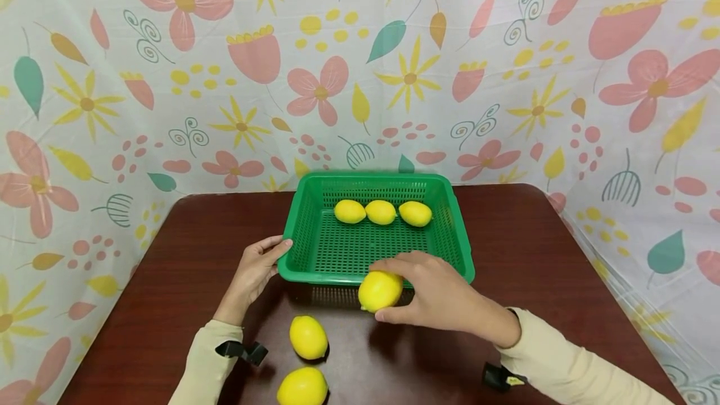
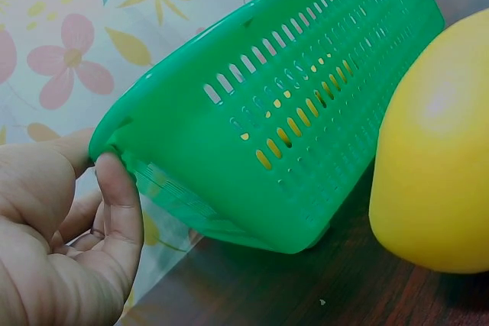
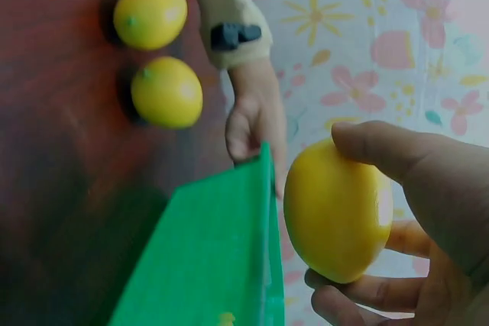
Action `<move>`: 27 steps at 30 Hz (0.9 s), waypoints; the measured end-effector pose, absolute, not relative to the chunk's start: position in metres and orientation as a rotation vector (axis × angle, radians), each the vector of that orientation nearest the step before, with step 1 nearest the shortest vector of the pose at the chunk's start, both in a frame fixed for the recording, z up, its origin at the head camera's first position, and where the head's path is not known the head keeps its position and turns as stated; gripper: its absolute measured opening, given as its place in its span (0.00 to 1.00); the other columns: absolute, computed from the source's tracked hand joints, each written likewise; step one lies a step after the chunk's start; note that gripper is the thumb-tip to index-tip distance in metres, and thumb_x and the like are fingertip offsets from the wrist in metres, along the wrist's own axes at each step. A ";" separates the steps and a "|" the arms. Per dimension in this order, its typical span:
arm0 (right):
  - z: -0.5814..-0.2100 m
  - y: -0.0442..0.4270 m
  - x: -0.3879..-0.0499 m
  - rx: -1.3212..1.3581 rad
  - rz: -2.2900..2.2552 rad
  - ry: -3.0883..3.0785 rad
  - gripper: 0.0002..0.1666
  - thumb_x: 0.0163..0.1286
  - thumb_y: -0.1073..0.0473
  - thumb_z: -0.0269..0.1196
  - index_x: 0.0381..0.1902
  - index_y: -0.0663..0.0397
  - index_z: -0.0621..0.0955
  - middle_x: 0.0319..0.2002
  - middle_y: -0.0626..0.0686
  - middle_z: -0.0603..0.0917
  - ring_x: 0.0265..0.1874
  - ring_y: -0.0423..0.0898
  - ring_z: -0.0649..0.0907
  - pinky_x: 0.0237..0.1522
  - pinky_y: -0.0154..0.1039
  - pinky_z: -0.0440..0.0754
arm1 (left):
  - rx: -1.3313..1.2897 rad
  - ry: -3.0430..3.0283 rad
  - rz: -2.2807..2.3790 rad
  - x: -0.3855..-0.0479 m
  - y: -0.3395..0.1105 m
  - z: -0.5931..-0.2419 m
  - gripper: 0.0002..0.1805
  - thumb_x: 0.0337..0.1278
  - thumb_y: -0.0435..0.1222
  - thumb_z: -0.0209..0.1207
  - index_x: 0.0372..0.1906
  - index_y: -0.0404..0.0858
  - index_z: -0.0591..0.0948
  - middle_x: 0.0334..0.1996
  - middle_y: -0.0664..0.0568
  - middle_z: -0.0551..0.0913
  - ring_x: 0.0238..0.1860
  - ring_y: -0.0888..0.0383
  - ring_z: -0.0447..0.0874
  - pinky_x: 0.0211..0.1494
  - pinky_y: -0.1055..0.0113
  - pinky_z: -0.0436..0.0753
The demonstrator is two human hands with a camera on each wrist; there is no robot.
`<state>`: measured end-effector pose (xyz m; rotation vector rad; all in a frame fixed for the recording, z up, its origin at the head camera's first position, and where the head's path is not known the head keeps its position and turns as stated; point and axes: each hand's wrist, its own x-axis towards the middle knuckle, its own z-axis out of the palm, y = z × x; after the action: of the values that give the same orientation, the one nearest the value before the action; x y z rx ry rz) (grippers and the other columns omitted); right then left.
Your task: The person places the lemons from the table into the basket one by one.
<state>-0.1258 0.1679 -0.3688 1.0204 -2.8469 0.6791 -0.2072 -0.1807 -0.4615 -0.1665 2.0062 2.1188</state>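
A green plastic basket (image 1: 371,279) stands on the table with three lemons (image 1: 380,212) in a row along its far side. My left hand (image 1: 255,274) grips the basket's near left corner, thumb and fingers pinching the rim, as the left wrist view also shows. In my right hand (image 1: 441,292) is a lemon (image 1: 380,291), held between thumb and fingers just above the basket's near rim. The right wrist view shows this lemon (image 3: 336,211) beside the basket wall (image 3: 206,242).
Two more lemons lie on the dark wooden table (image 1: 517,255) in front of the basket: one lemon (image 1: 308,337) nearer it, another lemon (image 1: 302,386) at the bottom edge of the head view. A flower-patterned cloth (image 1: 360,80) hangs behind and along the sides.
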 end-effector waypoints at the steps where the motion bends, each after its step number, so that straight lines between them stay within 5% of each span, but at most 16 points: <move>1: -0.366 0.170 -0.130 1.022 0.679 -2.848 0.39 0.58 0.31 0.73 0.63 0.41 0.83 0.55 0.43 0.86 0.52 0.47 0.83 0.49 0.48 0.83 | -0.165 2.004 2.121 -0.207 -0.181 -0.461 0.32 0.72 0.42 0.63 0.72 0.30 0.69 0.50 0.52 0.81 0.39 0.65 0.82 0.44 0.71 0.84; 12: -0.352 0.189 -0.184 1.045 0.783 -2.919 0.34 0.58 0.33 0.75 0.57 0.40 0.84 0.42 0.37 0.86 0.33 0.37 0.79 0.34 0.36 0.79 | -0.167 1.993 2.132 -0.207 -0.180 -0.462 0.32 0.72 0.41 0.63 0.72 0.30 0.69 0.47 0.53 0.81 0.38 0.65 0.82 0.43 0.71 0.84; 27: -0.362 0.202 -0.250 1.118 0.756 -3.053 0.35 0.60 0.37 0.74 0.60 0.49 0.83 0.37 0.45 0.85 0.31 0.44 0.81 0.32 0.39 0.78 | -0.163 2.005 2.121 -0.207 -0.180 -0.462 0.31 0.72 0.42 0.62 0.72 0.30 0.70 0.48 0.52 0.81 0.39 0.65 0.82 0.45 0.71 0.84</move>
<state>-0.2503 0.2023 -0.3615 1.1181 -3.0533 0.7557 -0.2069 -0.1797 -0.4620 -0.1631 2.0051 2.1211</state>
